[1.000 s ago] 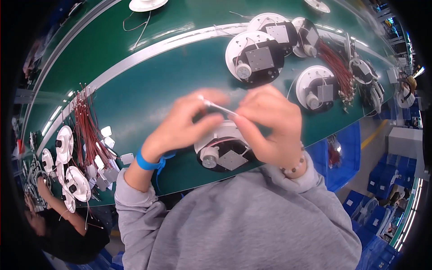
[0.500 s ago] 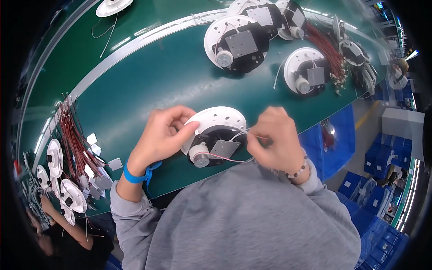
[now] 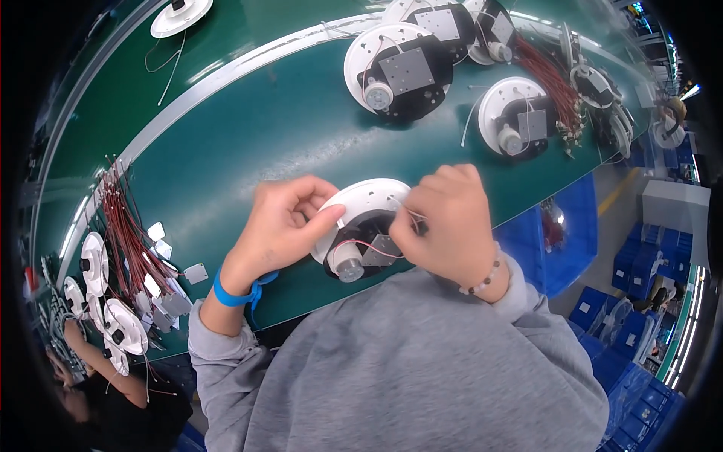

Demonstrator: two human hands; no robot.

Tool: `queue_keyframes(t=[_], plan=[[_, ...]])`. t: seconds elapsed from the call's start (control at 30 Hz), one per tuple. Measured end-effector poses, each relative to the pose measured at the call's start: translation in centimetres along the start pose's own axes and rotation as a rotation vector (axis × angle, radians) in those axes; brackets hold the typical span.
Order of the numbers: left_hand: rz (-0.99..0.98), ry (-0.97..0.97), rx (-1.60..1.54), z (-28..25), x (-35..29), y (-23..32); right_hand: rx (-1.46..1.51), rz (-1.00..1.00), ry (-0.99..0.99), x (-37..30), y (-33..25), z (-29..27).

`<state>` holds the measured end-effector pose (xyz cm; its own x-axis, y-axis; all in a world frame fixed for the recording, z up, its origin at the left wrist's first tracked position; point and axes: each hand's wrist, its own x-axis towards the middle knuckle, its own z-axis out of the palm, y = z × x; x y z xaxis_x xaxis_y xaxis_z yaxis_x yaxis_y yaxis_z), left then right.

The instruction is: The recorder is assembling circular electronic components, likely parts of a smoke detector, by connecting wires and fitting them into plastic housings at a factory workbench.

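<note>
In front of me a round white disc assembly stands tilted near the table's front edge. It bears a black base, a grey metal plate and a small cylindrical motor with red and white wires. My left hand grips the disc's left rim between thumb and fingers. Over the disc's right side, my right hand is closed in a pinch on the thin wires. This hand hides part of the disc and plate, and the wire ends cannot be made out.
Similar disc assemblies stand at the far side and far right, beside a red wire bundle. More red wires with square plates lie at left. Another disc sits beyond the rail. A blue bin is at right; a co-worker's arm reaches in lower left.
My right hand has moved left and slightly up over the disc, bringing the wires into a curve above the motor and plate. My left hand keeps its hold on the rim.
</note>
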<state>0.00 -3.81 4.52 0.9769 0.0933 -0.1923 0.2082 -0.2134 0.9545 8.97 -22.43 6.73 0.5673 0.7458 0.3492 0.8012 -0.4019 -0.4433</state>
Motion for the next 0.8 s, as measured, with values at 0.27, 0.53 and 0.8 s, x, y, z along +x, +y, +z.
queue_keyframes(t=[0.27,0.53,0.8], plan=[[0.116,-0.241,-0.424,-0.5,3.3,-2.4,0.029,-0.039,-0.092,0.8,0.0,1.2],[0.1,-0.515,-0.275,0.0,4.2,-4.5,0.136,-0.028,-0.111,0.3,-0.7,2.1],[0.249,-0.454,-0.261,-0.6,4.2,-4.6,0.262,-0.022,-0.011,1.5,0.0,2.5]])
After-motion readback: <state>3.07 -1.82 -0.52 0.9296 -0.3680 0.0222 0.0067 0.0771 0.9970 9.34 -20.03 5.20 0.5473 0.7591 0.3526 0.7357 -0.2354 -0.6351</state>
